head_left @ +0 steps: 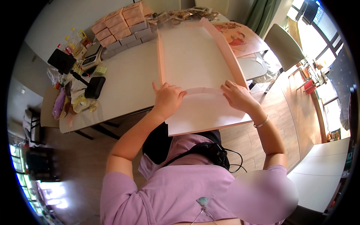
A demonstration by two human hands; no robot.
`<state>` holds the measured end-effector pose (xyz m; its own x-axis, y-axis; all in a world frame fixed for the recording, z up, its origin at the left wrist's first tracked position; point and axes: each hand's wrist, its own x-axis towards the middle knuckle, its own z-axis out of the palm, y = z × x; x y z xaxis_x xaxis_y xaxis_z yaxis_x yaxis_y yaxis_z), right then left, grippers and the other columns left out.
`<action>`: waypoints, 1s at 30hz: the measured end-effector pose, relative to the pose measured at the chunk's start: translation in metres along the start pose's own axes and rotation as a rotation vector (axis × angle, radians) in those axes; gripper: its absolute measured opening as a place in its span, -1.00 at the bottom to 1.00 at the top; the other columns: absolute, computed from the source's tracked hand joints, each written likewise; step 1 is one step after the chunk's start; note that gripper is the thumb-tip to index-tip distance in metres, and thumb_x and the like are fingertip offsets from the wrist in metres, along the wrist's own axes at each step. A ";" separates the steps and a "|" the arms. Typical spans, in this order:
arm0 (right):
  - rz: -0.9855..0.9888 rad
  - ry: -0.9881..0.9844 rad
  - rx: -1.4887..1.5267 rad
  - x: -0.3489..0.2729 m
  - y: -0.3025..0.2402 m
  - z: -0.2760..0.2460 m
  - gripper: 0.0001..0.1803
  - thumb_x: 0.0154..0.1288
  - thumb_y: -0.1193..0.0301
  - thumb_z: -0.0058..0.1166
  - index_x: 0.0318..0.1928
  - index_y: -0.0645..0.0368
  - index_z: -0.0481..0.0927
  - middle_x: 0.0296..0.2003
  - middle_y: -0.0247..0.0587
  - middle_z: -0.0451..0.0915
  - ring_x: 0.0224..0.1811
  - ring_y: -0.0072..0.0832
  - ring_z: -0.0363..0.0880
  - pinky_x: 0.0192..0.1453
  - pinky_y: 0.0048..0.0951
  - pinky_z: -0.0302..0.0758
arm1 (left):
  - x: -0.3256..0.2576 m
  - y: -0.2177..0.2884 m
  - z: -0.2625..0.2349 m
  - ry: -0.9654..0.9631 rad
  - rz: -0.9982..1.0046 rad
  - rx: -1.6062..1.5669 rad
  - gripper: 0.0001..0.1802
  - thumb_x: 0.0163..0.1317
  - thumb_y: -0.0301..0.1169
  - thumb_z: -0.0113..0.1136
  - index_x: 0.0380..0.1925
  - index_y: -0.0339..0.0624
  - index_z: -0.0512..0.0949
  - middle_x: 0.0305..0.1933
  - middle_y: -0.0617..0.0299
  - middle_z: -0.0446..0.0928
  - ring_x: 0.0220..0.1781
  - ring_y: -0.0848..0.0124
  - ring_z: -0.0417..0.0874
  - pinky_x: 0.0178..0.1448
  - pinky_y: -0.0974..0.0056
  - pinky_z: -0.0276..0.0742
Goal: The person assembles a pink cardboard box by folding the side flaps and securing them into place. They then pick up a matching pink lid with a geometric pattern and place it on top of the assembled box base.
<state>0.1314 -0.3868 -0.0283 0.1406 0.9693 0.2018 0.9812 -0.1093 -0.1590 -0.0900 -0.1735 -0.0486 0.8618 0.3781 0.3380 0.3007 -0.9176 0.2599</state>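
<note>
A large cardboard box blank, white inside with pink outer faces, lies before me with its long side flaps standing up. Its near part overhangs the table edge above my lap. Across it runs a raised crosswise fold. My left hand is closed on the left end of this fold, thumb along it and the index finger raised by the left side flap. At the other end, my right hand grips the fold with bent fingers, close to the right side flap.
Pink and grey boxes are stacked at the back left of the table. A black phone stand, bottles and plastic bags fill the left end. A printed pink sheet lies beyond the right flap, with a chair beyond.
</note>
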 end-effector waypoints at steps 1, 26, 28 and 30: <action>0.021 -0.010 -0.005 0.002 -0.003 -0.004 -0.78 0.42 0.30 0.11 -0.09 0.15 0.48 -0.22 -0.04 0.57 -0.15 -0.04 0.62 -0.11 -0.05 0.57 | 0.001 0.002 -0.002 -0.037 -0.025 0.000 -0.72 0.38 -0.16 0.20 -0.37 -0.06 0.73 -0.37 0.24 0.67 -0.08 0.14 0.62 0.30 -0.46 0.22; 0.450 0.224 0.033 0.015 0.052 -0.037 -0.51 0.38 0.05 0.25 0.06 0.20 0.58 -0.22 -0.02 0.69 -0.27 -0.22 0.72 -0.21 -0.27 0.63 | 0.042 -0.113 -0.012 -0.048 -0.690 -0.769 0.12 0.18 0.29 0.32 0.43 -0.39 0.20 0.19 -0.13 0.49 0.05 0.17 0.66 -0.26 0.16 0.71; 0.593 0.105 0.138 0.019 0.061 -0.034 -0.42 0.34 0.00 0.28 0.10 0.22 0.54 -0.25 0.02 0.69 -0.35 -0.25 0.72 -0.37 -0.29 0.62 | 0.043 -0.109 -0.018 -0.091 -0.688 -0.810 0.11 0.19 0.28 0.32 0.44 -0.39 0.19 0.16 -0.13 0.51 0.04 0.17 0.67 -0.27 0.16 0.70; 0.685 0.016 0.277 0.021 0.065 -0.031 -0.37 0.31 -0.02 0.28 0.12 0.26 0.51 -0.32 0.03 0.69 -0.42 -0.25 0.72 -0.48 -0.29 0.60 | 0.043 -0.106 -0.021 -0.124 -0.687 -0.833 0.13 0.17 0.28 0.34 0.44 -0.40 0.19 0.14 -0.12 0.53 0.03 0.18 0.68 -0.27 0.16 0.70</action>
<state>0.2020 -0.3803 -0.0044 0.7140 0.6999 -0.0162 0.6037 -0.6273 -0.4920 -0.0934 -0.0575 -0.0429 0.6648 0.7211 -0.1950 0.4026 -0.1260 0.9067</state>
